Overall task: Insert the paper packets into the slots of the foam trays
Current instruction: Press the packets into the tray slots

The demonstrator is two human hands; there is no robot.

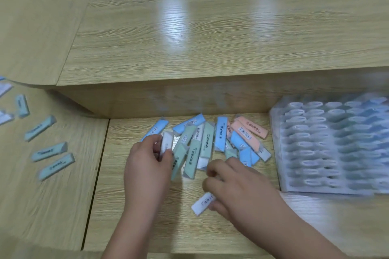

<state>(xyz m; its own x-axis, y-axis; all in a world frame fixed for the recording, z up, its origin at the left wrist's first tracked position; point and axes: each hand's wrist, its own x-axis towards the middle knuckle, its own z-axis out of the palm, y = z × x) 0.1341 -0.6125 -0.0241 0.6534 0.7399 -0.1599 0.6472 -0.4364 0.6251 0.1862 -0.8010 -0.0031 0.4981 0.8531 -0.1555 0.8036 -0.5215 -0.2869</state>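
1. My left hand (147, 160) pinches a white packet (166, 143) at the left edge of the pile (202, 141), with my fingers curled round its near end.
2. My right hand (237, 189) grips a second white packet (202, 204) on the near side of the pile; its left end pokes out over the tabletop (147, 227).
3. The foam tray (277, 149) sits right of the pile. The left slots (313, 145) look empty and the right columns look filled, but it is blurred.
4. Step, my guess: carry both packets to the tray. I should hold each by one end, line its long side up with an oval slot and push straight down without bending it.
5. Packets: long, thin paper sleeves with wedge-shaped ends and printed labels, in blue, green, pink and white. They are probably light and easy to crush.
6. The foam looks white and soft. The tabletop is glossy wood grain.
7. Loose packets (49, 151) lie far left, well apart from the pile.
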